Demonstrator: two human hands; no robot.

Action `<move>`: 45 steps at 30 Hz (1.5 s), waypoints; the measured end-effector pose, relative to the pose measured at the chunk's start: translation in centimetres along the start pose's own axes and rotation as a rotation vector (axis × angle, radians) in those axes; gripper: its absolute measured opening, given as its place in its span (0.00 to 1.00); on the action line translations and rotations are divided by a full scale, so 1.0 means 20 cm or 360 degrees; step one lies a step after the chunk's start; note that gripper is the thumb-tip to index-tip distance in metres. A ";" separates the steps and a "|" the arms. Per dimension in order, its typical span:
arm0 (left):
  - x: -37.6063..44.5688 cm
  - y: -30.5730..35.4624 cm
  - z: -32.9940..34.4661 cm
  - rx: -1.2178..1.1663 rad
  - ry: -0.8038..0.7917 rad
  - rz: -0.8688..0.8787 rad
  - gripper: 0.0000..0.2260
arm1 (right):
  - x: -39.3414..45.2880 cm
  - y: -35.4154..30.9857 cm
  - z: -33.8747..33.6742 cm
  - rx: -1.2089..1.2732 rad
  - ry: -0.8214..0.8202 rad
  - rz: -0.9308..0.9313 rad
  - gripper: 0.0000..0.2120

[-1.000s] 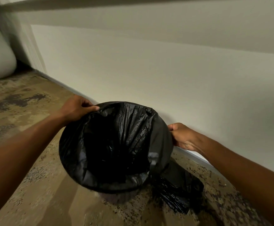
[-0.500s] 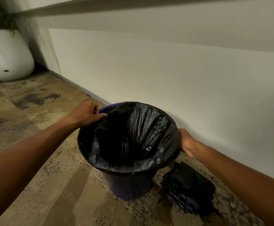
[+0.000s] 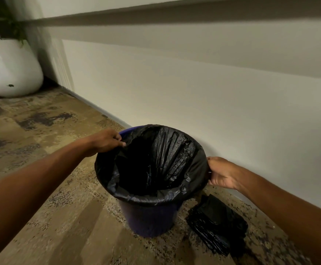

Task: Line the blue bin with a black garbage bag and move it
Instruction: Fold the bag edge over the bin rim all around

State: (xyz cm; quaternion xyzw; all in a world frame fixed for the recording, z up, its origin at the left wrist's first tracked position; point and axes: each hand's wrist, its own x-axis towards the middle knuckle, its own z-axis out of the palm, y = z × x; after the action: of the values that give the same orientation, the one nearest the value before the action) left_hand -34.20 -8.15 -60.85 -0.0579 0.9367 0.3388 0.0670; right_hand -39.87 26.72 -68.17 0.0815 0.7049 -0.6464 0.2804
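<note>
Black film covers nearly the whole mouth of the bin [image 3: 148, 220], which stands on the floor [image 3: 75, 226] close beside the wall [image 3: 203, 104], with the bag [image 3: 155, 165] hanging down inside it and its edge folded out over the rim. At the far left of the rim a short arc of bare blue plastic shows, just past the left hand [image 3: 106, 142], so the lining looks almost done but not quite. That hand's grip is pinched together on the bag's edge, thumb and fingers curled over the film. The right hand [image 3: 220, 174] clasps the opposite side, fingers wrapped on the folded cuff at the rim. To finish well, I would draw the left edge outward and down over the exposed blue arc while the right hand holds its side against the pull, so the cuff does not slide off. Stretch gently: the film looks thin, glossy and deeply creased, and it would likely tear or ride up if yanked. Once the cuff sits evenly, both hands are already placed on opposite sides for lifting the bin by its rim. The bin is round, tapering toward its base, smooth and rigid. 1 folded bundle of more black bags [image 3: 217, 224] lies on the floor just right of the bin. The floor is mottled, speckled carpet. A rounded white planter [image 3: 10, 69] stands well apart at the far left.
</note>
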 end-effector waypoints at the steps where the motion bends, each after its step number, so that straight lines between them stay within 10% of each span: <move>1: 0.01 0.00 0.00 -0.0065 0.0119 -0.0008 0.13 | -0.01 -0.01 0.01 -0.0014 0.0027 -0.0015 0.10; 7: 0.08 -0.06 0.07 -0.0342 0.0847 -0.0218 0.13 | 0.01 -0.04 0.02 -0.0109 0.0188 -0.0076 0.08; 13: 0.10 -0.10 0.08 -0.0327 0.1058 -0.0306 0.09 | 0.00 -0.03 0.04 -0.0143 0.0205 -0.0091 0.09; 26: 0.13 -0.29 0.04 -0.1277 0.0314 -0.0578 0.10 | -0.01 0.01 0.08 -0.0207 0.0339 -0.0224 0.08; 40: 0.08 -0.39 0.02 -0.1450 -0.0339 -0.0568 0.09 | 0.00 0.01 0.06 -0.0009 0.0313 -0.0325 0.07; 45: 0.07 -0.64 -0.05 -0.1253 -0.0369 -0.0500 0.32 | 0.05 -0.01 0.09 0.0180 0.0306 -0.0232 0.07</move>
State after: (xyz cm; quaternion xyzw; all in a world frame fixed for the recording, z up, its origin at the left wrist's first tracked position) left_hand -33.78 -18.55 -68.37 -0.1823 0.7024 0.6598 0.1953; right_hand -40.25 24.80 -68.50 0.1073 0.6949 -0.6931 0.1588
